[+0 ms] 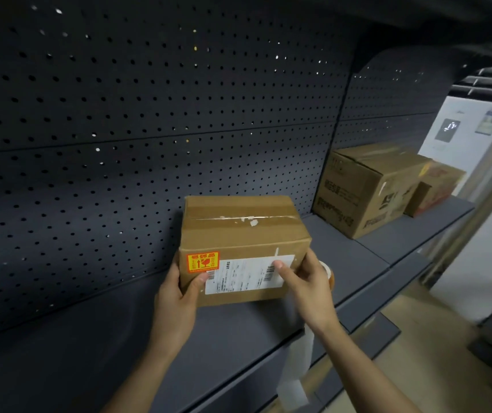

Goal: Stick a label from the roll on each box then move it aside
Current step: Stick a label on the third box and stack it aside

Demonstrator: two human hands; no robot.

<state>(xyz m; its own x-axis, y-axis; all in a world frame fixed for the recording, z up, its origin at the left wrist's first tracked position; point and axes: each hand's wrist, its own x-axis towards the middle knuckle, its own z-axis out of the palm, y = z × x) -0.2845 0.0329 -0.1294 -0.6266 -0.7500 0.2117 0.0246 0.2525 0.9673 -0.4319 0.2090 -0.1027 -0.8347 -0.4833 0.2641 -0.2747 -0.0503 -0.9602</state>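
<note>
Matt cardboard box [243, 234], perforated metal shelf [149, 129]

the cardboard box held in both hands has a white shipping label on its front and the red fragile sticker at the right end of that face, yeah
No. The head view shows the red fragile sticker at the left end of the front face of the cardboard box, not the right. The rest holds: left hand and right hand hold it, white shipping label on its front.
</note>
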